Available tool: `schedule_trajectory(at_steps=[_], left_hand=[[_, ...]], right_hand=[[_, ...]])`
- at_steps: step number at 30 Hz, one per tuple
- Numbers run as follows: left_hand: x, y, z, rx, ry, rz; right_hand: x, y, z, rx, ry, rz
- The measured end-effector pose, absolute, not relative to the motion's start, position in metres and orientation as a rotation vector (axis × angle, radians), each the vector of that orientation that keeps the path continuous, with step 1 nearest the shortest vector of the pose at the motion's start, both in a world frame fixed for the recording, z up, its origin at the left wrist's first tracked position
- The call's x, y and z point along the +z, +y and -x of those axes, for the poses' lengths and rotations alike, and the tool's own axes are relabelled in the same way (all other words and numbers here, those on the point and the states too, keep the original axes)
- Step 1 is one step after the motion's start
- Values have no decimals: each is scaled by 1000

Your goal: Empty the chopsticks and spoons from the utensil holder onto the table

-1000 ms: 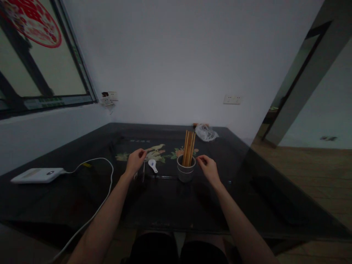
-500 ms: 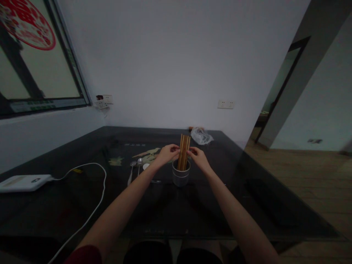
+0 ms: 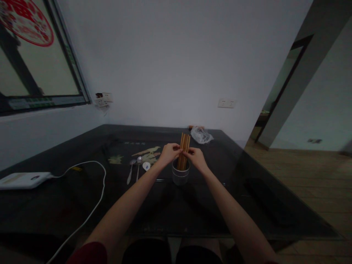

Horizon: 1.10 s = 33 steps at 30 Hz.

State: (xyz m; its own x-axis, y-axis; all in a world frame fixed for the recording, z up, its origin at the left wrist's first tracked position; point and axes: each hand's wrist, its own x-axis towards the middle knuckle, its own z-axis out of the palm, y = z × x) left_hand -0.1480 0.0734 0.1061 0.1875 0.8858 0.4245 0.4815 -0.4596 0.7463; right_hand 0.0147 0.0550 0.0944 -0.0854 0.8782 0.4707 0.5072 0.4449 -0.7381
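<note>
The light is dim and diffuse, with the pale wall [image 3: 165, 73] brightest and the black surface [image 3: 82, 146] sinking into murk. Wide-angle distortion makes the window [image 3: 55, 66] and doorway [image 3: 286, 73] lean at the sides, while detail around the fingers [image 3: 176, 147] looks soft.

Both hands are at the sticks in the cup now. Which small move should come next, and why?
Probably a gentle squeeze of the wooden sticks from both sides, before any lifting. The left hand and right hand are at opposite sides of the upright bundle, above the rim of the grey cup; several separate sticks could spread without even pressure.
</note>
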Motion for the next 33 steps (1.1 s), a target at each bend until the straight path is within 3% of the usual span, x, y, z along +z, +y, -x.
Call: schedule_trajectory(at_steps=[20,27,33], left_hand=[[134,38,152,1362,1260,-2077],[157,26,152,1503,1134,-2054],[211,-22,164,1824,904,-2130]], right_hand=[[115,38,-8,622,-1678,1071],[148,19,-6,515,-1706,1000],[211,-29,8,232,-1754,831]])
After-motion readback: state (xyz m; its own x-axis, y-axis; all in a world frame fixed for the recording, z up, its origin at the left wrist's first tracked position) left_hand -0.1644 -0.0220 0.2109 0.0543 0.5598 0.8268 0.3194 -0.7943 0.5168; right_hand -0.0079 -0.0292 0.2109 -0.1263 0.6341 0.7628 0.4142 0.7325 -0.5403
